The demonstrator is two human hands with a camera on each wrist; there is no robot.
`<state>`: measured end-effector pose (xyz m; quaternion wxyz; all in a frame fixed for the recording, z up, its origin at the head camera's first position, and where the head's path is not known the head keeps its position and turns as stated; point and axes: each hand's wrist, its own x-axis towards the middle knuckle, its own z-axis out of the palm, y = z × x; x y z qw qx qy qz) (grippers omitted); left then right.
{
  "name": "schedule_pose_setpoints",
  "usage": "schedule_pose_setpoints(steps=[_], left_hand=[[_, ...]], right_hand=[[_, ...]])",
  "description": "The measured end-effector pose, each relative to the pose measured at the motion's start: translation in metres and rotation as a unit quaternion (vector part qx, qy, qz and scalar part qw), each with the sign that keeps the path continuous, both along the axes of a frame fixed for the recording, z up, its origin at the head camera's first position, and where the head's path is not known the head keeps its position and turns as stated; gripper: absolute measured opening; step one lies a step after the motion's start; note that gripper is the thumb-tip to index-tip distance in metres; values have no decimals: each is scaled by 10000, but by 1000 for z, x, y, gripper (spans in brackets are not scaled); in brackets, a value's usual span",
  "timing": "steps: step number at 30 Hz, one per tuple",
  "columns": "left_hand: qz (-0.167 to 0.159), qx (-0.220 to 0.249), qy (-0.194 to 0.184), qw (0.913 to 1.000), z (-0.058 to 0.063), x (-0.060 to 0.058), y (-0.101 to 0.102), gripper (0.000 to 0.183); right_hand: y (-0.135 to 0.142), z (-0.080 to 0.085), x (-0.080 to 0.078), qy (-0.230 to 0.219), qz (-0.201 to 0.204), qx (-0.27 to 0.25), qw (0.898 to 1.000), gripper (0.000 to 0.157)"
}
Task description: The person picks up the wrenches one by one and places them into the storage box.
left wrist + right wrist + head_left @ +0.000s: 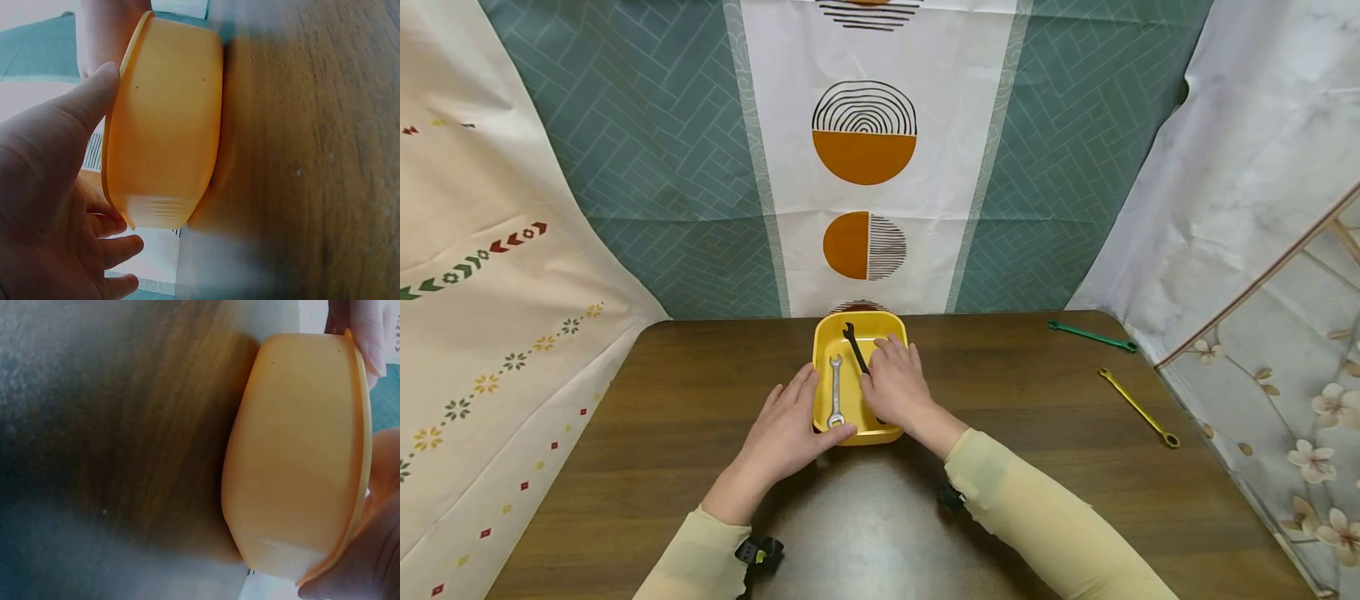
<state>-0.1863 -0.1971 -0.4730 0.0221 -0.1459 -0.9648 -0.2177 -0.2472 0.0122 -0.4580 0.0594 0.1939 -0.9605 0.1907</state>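
A yellow tray (823, 390) stands at the back middle of the table. Inside it lie a silver wrench (836, 392) on the left and a black wrench (854, 343) slanting to the right. My left hand (786, 429) rests against the tray's near left corner, fingers fairly straight along the side and thumb over the front rim. Reaching into the tray, my right hand (897, 387) has its thumb and index finger about the black wrench's shaft and covers its middle. Both wrist views show the tray's outer wall (169, 119) (294, 450), and they hide the wrenches.
On the right side of the wooden table (647, 467) lie a green wrench (1093, 337) near the back edge and a yellow wrench (1138, 407) nearer the right edge. Patterned cloths hang behind (865, 200) and along both sides.
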Motion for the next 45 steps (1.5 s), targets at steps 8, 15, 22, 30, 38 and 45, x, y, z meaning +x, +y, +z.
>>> schedule_pose_setpoints(steps=[8,15,22,30,38,45], left_hand=[[-4,-13,45,10000,1,1,0,117],[-15,-26,25,10000,2,1,-1,117],[-18,-5,-5,10000,2,2,0,117],[11,43,-72,10000,3,1,2,119],[11,67,-79,9999,2,1,1,119],[28,43,-66,10000,2,0,1,119]], right_hand=[[-7,-5,1,124,-186,781,9967,29],[-11,-8,-1,79,-266,1286,9913,38],[-11,-6,-2,-46,-347,1502,9880,37],[-12,-6,-3,-93,-394,1711,9844,35],[-12,-9,-4,28,-324,2000,9792,38],[-12,-10,-4,44,-324,1894,9814,40]])
